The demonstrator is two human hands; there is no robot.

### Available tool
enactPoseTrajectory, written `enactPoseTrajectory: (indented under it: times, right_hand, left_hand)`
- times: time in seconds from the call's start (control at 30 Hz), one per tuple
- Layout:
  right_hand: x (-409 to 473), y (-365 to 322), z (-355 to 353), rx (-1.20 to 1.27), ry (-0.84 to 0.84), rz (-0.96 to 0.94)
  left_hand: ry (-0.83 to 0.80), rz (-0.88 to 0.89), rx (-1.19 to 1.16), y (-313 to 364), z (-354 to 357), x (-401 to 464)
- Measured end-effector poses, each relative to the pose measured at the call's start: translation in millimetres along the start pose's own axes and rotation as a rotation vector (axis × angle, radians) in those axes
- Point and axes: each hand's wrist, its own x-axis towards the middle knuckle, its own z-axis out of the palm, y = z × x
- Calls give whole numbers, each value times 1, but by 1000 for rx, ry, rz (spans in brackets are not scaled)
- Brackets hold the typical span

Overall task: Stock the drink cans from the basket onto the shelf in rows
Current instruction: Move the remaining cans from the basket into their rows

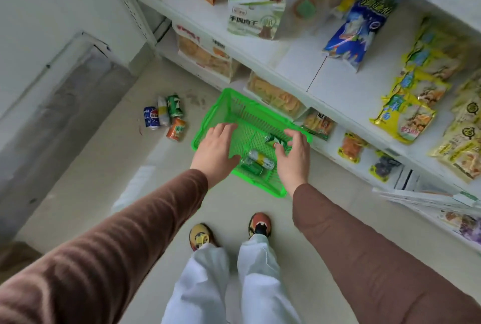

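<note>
- Both hands hover over the green basket (223, 104), which sits on the floor just before the shelving. The left hand (214, 147) is spread flat, fingers straight, above the basket's left rim and holds nothing.
- The right hand (294, 157) has its fingers curled down towards a dark green can (273, 140) inside the basket's right side; I cannot tell whether it grips the can or only reaches for it.
- Two more cans lie on their sides at the basket's near end: a white-and-yellow can (261, 159) and a green can (252, 166), touching each other. Lying flat, they look likely to roll if the basket is nudged.
- Left of the basket, four loose cans (164, 116) lie on the floor, not on any shelf; a careless step could kick them away. A blue one appears to read Pepsi; the others' labels are too blurred.
- Beyond the basket, the middle shelf (294, 60) has a bare stretch between snack bags; a can set near its edge might tip off.
- A green-striped packet (256, 8) there carries Chinese characters; I cannot read them with confidence.
</note>
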Motion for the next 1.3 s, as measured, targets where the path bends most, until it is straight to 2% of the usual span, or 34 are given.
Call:
enactPoseTrajectory:
  times: [0.2,0.37,0.57,0.73,0.9,1.0,1.23,1.3]
  right_hand:
    - [27,122,88,-70,-233,199]
    - [43,210,158,-120,-414,293]
    - [63,284,223,-272,-616,309]
    - [83,319,271,-476,-766,223]
    - [89,337,309,-657,-744,210]
    - [87,345,324,-727,-701,224]
    - [90,343,326,-620,-605,205]
    - [88,334,313,-527,-594,263]
  left_hand:
    - [-119,-117,27,-56,123,29]
    - [-206,-181,73,-96,213,69]
    - [-315,-143,192,-135,296,110]
    - [-420,-130,276,-161,341,141]
    - [-519,-118,326,-180,368,164]
    - [-503,-83,329,-186,375,173]
    - [-481,-77,358,-193,374,176]
    - [-481,-93,360,-188,363,172]
